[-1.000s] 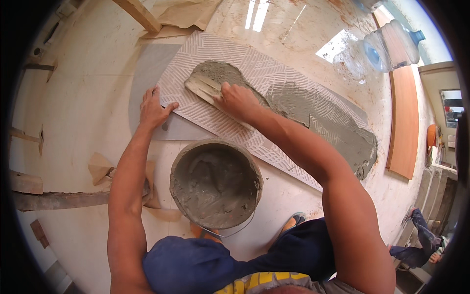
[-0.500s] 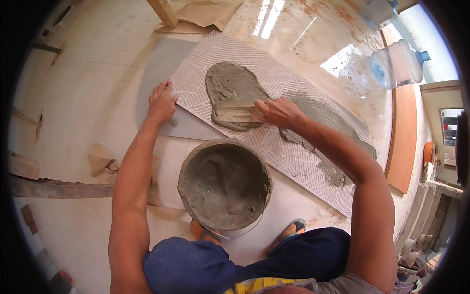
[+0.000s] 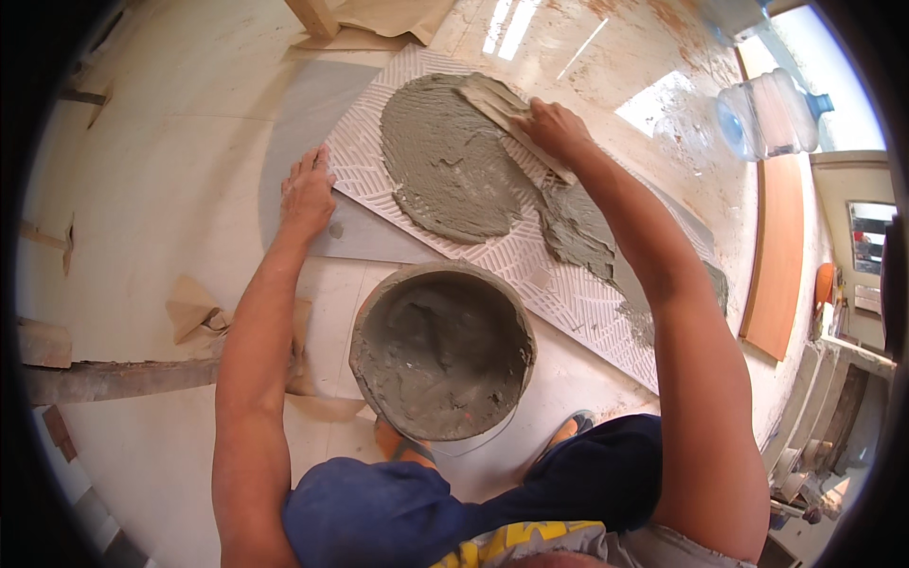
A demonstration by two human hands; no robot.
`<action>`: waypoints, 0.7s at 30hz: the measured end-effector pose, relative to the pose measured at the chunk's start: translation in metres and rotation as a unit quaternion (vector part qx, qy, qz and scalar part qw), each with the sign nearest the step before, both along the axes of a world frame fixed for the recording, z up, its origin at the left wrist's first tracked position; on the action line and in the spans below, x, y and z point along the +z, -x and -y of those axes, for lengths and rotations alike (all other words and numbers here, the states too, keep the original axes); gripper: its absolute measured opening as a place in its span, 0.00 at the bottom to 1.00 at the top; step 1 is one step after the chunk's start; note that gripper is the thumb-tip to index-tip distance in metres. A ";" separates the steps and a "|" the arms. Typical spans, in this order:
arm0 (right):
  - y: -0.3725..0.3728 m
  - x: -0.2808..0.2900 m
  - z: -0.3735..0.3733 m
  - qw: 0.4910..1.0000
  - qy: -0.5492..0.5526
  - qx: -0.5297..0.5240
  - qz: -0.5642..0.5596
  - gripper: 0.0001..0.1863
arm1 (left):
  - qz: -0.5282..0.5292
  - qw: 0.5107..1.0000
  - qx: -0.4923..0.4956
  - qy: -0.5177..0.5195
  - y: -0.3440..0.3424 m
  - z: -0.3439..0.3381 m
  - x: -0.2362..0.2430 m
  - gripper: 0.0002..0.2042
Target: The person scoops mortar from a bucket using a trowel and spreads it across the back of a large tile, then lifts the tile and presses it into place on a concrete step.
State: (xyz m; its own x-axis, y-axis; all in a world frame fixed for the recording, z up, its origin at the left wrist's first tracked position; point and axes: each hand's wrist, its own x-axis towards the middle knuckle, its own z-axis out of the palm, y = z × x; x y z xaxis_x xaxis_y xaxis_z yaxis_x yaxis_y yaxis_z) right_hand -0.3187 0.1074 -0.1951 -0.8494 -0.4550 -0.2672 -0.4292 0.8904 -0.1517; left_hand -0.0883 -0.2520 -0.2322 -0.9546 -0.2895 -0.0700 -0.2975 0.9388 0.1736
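My R grip (image 3: pixel 559 128) is clenched round a pale trowel (image 3: pixel 494 100), blade at the far edge of the mortar (image 3: pixel 450 156). That's a broad patch on the tile's (image 3: pixel 559 284) L half, w/ more mortar toward the R end, partly hidden by my forearm (image 3: pixel 649 232); bare ridges show btwn. Tile's ridged side up, L end overlapping a grey sheet (image 3: pixel 301 104) on the floor (image 3: pixel 204 218). L grip (image 3: pixel 309 194) is at the tile's L corner, fingers touching the edge; can't tell if it's clasping. Bucket (image 3: pixel 443 292) w/ more mortar stands just beside the tile, near side.
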 end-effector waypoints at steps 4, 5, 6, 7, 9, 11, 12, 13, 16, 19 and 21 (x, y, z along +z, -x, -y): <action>-0.014 0.021 -0.095 0.997 -0.043 -0.068 -0.009 0.32 | 0.000 1.000 -0.003 0.007 0.004 0.003 0.006 0.28; -0.023 0.026 -0.118 0.996 -0.050 -0.078 -0.009 0.32 | 0.003 1.000 -0.002 0.015 0.005 0.006 0.006 0.29; -0.033 0.026 -0.140 0.994 -0.062 -0.088 -0.004 0.32 | 0.012 1.000 -0.002 0.018 0.005 0.005 -0.001 0.29; -0.045 0.031 -0.159 0.993 -0.066 -0.098 -0.002 0.32 | 0.015 0.999 -0.001 0.029 0.004 0.004 0.001 0.28; -0.070 0.043 -0.184 0.992 -0.062 -0.112 0.004 0.31 | 0.021 0.998 0.000 0.060 0.003 0.004 0.017 0.27; -0.089 0.051 -0.221 0.993 -0.032 -0.109 -0.031 0.31 | -0.073 0.997 -0.007 0.015 -0.003 0.002 0.027 0.20; -0.099 0.051 -0.245 0.993 -0.006 -0.098 -0.067 0.31 | -0.119 0.993 -0.014 -0.013 -0.008 -0.006 0.029 0.19; -0.113 0.052 -0.271 0.991 0.011 -0.090 -0.102 0.31 | -0.083 0.991 0.013 -0.108 -0.015 -0.023 0.040 0.20; -0.158 0.095 -0.268 0.870 0.281 -0.295 0.278 0.31 | 0.081 0.898 0.131 -0.413 -0.080 -0.058 0.096 0.33; -0.203 0.151 -0.229 0.803 0.340 -0.354 0.339 0.32 | 0.113 0.854 0.032 -0.507 -0.133 -0.076 0.110 0.33; -0.214 0.164 -0.222 0.811 0.329 -0.354 0.330 0.33 | 0.066 0.848 -0.018 -0.526 -0.139 -0.085 0.099 0.30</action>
State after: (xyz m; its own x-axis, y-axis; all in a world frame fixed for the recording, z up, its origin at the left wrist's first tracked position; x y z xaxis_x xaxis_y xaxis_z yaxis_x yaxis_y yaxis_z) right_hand -0.1042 0.3289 -0.0314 -0.7303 -0.1438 -0.6679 0.5231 0.5111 -0.6820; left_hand 0.0504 -0.1668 -0.1337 -0.9250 0.0291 -0.3788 -0.3541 0.2949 0.8875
